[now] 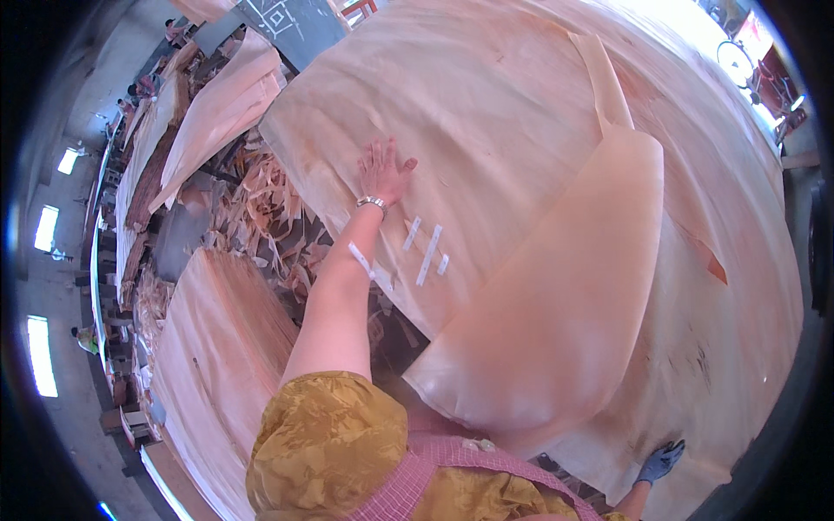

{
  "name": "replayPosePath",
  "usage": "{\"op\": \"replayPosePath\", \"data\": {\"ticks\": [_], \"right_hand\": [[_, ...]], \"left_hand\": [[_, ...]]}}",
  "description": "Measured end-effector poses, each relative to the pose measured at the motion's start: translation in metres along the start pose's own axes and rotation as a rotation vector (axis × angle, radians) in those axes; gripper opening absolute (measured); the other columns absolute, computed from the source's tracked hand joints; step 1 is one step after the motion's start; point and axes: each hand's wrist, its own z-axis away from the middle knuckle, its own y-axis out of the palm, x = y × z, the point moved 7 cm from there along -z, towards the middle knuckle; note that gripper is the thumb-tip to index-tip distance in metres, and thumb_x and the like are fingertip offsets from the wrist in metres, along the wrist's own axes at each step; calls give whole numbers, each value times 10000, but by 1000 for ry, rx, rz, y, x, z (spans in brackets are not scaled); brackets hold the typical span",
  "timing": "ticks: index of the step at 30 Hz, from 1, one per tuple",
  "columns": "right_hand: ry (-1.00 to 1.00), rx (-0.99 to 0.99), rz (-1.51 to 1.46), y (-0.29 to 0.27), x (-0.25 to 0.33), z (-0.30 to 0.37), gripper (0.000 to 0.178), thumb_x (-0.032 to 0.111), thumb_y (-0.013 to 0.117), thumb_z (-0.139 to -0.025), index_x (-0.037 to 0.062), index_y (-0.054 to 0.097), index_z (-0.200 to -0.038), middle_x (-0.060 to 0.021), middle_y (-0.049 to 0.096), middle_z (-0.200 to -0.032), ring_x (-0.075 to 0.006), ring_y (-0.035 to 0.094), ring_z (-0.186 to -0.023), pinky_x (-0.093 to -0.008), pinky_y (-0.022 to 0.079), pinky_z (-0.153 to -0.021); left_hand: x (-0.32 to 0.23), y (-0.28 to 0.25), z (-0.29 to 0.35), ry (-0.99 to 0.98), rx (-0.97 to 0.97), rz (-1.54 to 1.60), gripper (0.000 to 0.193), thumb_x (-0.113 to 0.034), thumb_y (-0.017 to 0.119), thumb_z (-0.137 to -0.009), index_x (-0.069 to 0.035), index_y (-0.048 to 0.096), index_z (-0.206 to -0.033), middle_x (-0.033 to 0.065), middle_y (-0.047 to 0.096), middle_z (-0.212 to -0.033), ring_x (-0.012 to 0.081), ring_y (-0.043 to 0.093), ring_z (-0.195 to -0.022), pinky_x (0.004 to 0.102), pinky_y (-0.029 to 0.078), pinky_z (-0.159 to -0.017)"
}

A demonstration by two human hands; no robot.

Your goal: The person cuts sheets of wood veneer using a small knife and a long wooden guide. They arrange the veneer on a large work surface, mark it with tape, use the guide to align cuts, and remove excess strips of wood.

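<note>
My bare left hand, with a metal bracelet at the wrist, lies flat with spread fingers on a large, thin, tan wood veneer sheet. Near its wrist, short white tape strips stick to the sheet. A broad flap of veneer curls up in front of my body, between my two arms. At the lower right, my right hand wears a grey-blue glove and rests on the veneer near its front edge. Its fingers look stretched out, with nothing visible in them.
Stacked veneer sheets stand at my left, with torn veneer scraps beyond them. More sheets lie at the far left. Several people are in the left background. A bicycle stands at the upper right.
</note>
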Motion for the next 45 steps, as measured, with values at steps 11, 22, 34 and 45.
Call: {"op": "replayPosePath", "data": {"ticks": [11, 22, 34, 45], "right_hand": [[22, 135, -240, 50, 5, -14, 478, 170, 368, -1042, -25, 314, -1475, -164, 406, -1495, -265, 451, -1334, -328, 373, -1111], [282, 174, -522, 15, -36, -23, 505, 270, 381, -1034, -59, 402, -1417, -207, 453, -1449, -305, 461, -1312, -354, 373, -1093], [89, 310, 732, -86, 106, 114, 401, 144, 469, -965, -27, 465, -1327, -236, 525, -1315, -325, 556, -1178, -381, 479, -973], [-185, 540, 927, -220, 285, 202, 429, 59, 469, -953, 0, 453, -1378, -234, 485, -1384, -312, 514, -1251, -349, 475, -999]], "left_hand": [[20, 11, -39, -60, 35, 4, 951, -801, 371, -835, -210, 185, -1557, 103, 136, -1622, 336, 83, -1491, 561, 40, -1185], [27, 40, -44, -126, 121, 23, 898, -730, 386, -863, -206, 172, -1560, 76, 92, -1634, 338, 32, -1499, 581, 25, -1178], [224, -42, -244, -178, -103, 378, 588, -468, 513, -901, -72, 493, -1335, 186, 492, -1415, 382, 483, -1283, 600, 288, -1081], [413, 14, -343, -368, -107, 51, 623, -407, 573, -929, 6, 432, -1374, 173, 439, -1425, 328, 353, -1378, 539, 259, -1127]]}}
